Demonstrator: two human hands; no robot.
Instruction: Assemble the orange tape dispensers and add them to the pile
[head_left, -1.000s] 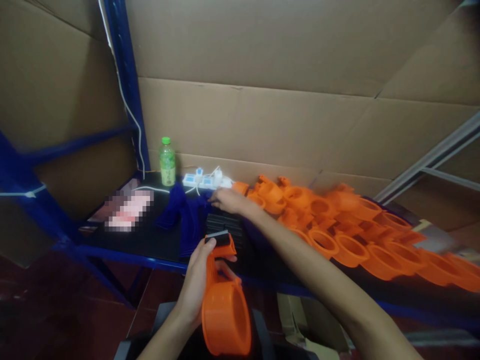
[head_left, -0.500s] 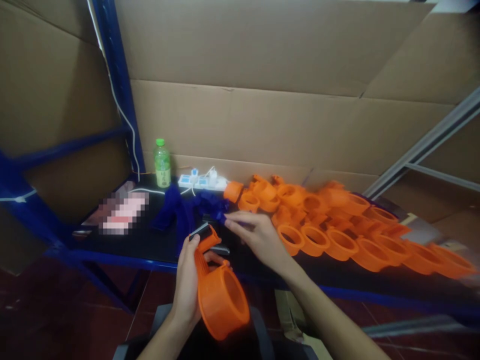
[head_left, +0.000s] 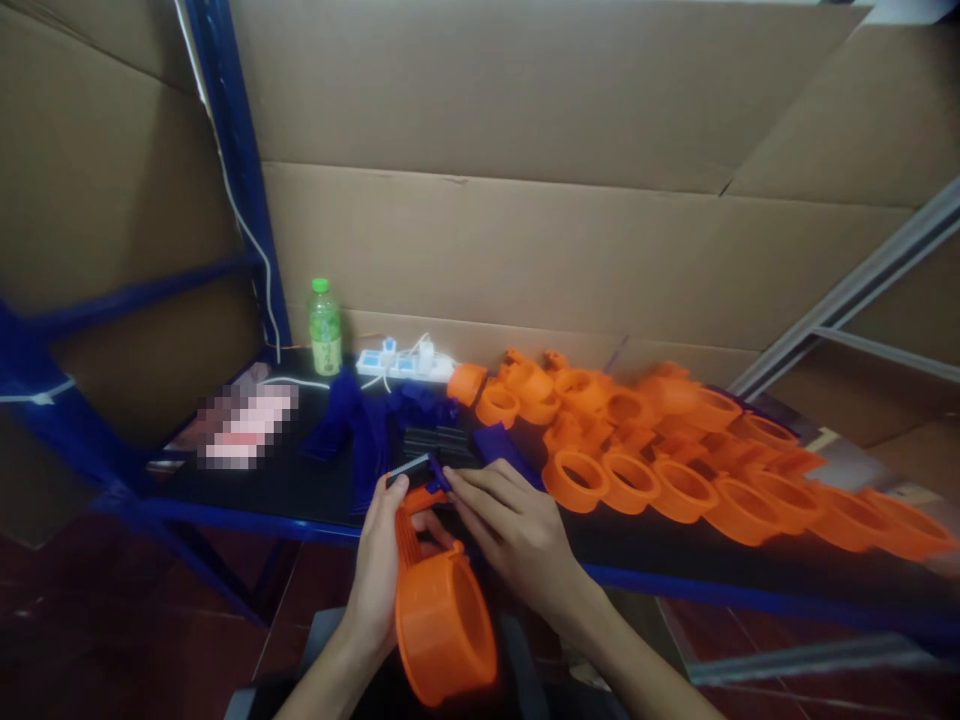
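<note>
My left hand [head_left: 380, 580] is closed around an orange plastic ring part [head_left: 444, 618] by its upright arm, held in front of the shelf edge. A small dark toothed piece [head_left: 411, 469] sits at the top of that arm. My right hand [head_left: 511, 529] pinches a small blue plastic piece [head_left: 437, 473] against the top of the orange part. Behind the hands lie a pile of blue plastic pieces [head_left: 375, 420] and a stack of black toothed pieces [head_left: 439, 444] on the black shelf [head_left: 285, 480].
Several orange ring parts [head_left: 675, 460] cover the shelf's right half. A green bottle [head_left: 325, 327] and a white power strip [head_left: 401, 365] stand at the back by the cardboard wall. A blue rack post [head_left: 236, 170] rises at left.
My right hand drew back from the blue pile with a small blue piece and brought it to the top of the orange part. My left hand kept holding the orange part.
</note>
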